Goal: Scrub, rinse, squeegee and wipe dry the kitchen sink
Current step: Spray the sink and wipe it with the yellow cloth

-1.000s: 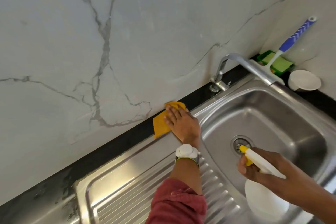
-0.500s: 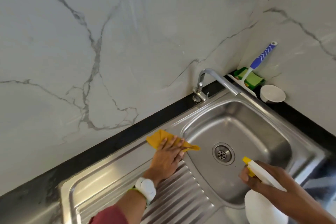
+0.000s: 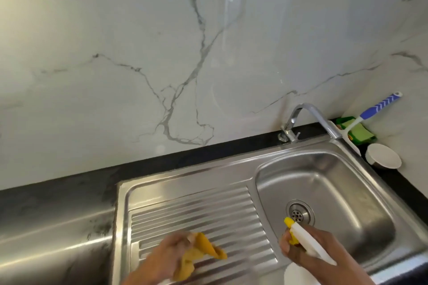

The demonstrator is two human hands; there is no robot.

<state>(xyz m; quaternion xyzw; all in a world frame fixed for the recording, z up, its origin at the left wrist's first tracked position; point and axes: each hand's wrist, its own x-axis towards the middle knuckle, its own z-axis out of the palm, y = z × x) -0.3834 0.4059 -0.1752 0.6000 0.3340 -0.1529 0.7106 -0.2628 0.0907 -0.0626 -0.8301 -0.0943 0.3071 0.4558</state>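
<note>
Head view, my left hand (image 3: 169, 254) bunching the yellow cloth (image 3: 199, 255) on the ribbed drainboard (image 3: 196, 210) of the steel sink (image 3: 328, 194), fingers curled round it — right hand (image 3: 308, 252) gripping the white spray bottle (image 3: 310, 245) over the basin's near edge, squeegee (image 3: 368, 115) propped in the bench corner.

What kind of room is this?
Most likely a home kitchen: a steel sink with a ribbed drainboard, a tap, and a sponge in the corner.
</note>
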